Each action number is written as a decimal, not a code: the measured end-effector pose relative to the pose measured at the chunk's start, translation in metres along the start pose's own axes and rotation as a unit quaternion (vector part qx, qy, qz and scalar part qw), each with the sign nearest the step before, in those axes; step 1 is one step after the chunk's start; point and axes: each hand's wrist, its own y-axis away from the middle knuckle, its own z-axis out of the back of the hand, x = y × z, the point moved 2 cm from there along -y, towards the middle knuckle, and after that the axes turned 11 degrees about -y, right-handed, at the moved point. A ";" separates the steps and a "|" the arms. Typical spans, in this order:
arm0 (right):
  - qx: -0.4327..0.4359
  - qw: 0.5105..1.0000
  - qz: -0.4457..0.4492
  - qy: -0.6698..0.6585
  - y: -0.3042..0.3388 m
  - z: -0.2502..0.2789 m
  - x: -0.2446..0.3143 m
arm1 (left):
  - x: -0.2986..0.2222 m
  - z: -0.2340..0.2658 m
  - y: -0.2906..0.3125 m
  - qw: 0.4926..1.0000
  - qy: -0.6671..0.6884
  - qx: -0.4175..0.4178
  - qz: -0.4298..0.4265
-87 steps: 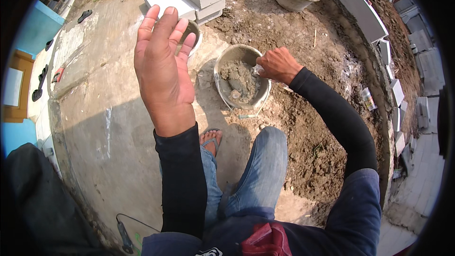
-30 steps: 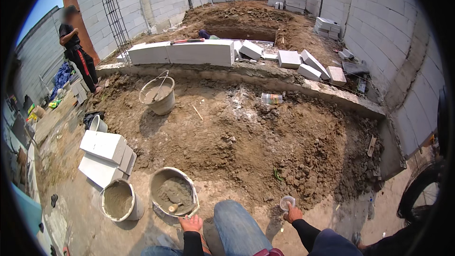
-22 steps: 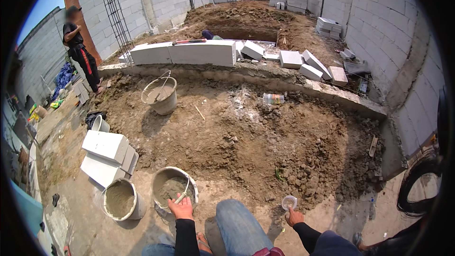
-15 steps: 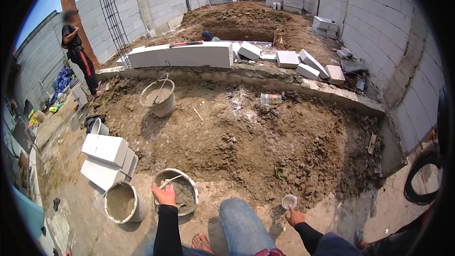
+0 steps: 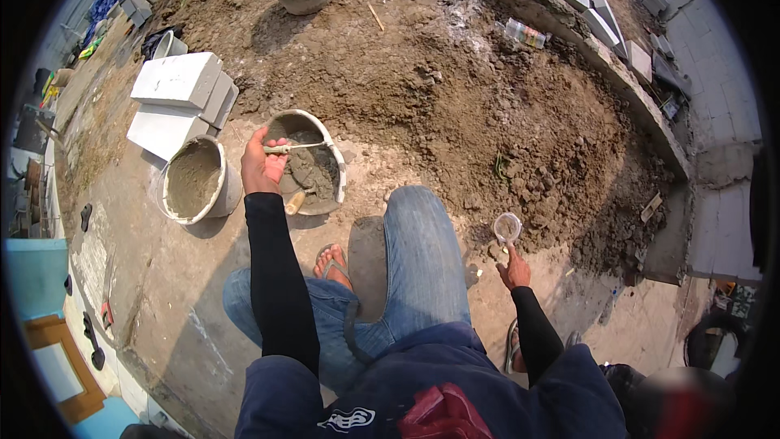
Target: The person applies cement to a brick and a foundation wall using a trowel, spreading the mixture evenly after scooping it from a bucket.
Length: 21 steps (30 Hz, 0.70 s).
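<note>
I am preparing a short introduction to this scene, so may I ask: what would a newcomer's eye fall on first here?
Probably the bucket of grey mix, left of centre, with the left hand at its handle. Next may come the clear cup in the right hand, right of centre, by the loose soil. The stacked white blocks at upper left also stand out brightly.

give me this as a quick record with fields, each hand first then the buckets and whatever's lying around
left hand: holding the pale handle of a round grey bucket
right hand: holding a small, round, clear plastic cup
bucket contents: wet grey mix, light wooden tool handle at the near rim
second grey bucket: left of the first, mix inside
blocks: stacked white rectangular blocks
on brown soil: clear plastic bottle lying down
</note>
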 end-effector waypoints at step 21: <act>-0.081 0.973 0.147 -0.159 -0.042 0.053 0.147 | 0.041 -0.012 0.051 0.760 -0.636 0.071 -0.113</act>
